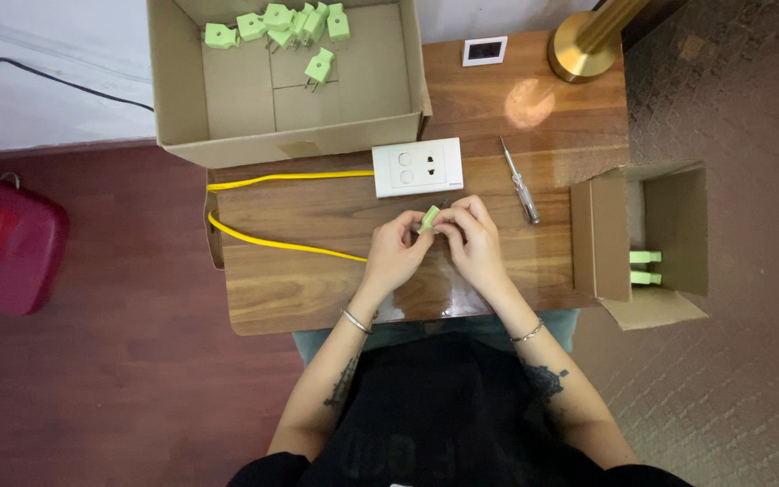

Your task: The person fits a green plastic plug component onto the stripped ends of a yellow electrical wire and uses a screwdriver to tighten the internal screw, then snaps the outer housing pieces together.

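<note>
A green plug [430, 217] is pinched between the fingers of the left hand [393, 255] and right hand [474, 242], both closed on it, just below the white socket [417, 167] on the worktop [299, 280]. A screwdriver [520, 183] lies right of the socket; a yellow cable [272, 243] runs left of it.

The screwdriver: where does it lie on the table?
The screwdriver lies right of the white socket plate, just beyond the right hand.
</note>
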